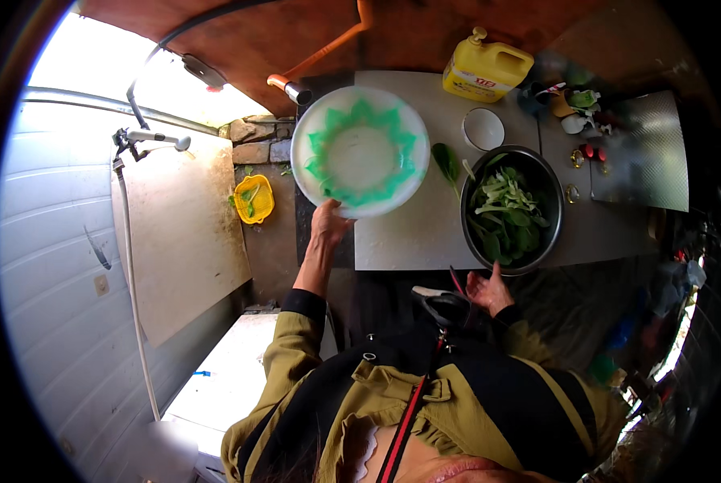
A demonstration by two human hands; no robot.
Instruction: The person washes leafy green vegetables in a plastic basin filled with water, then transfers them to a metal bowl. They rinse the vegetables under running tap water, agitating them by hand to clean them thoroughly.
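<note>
A white plastic basin point(360, 149) with a green petal pattern is over the left end of the counter. My left hand point(330, 224) grips its near rim. To the right, a round steel basin point(556, 199) holds cut leafy greens point(511, 211), with pale stems on top of dark green leaves. My right hand point(490, 290) is just in front of that basin, fingers apart, holding nothing. Whether its fingertips touch the rim I cannot tell. One loose green leaf point(445, 162) lies on the counter between the two basins.
A white bowl point(483, 129) and a yellow detergent jug point(486, 67) stand behind the steel basin. An orange pipe point(330, 47) ends behind the plastic basin. On the floor at left is a yellow plastic basket point(255, 199) with leaf scraps. A gas stove point(638, 157) with a metal shield is at right.
</note>
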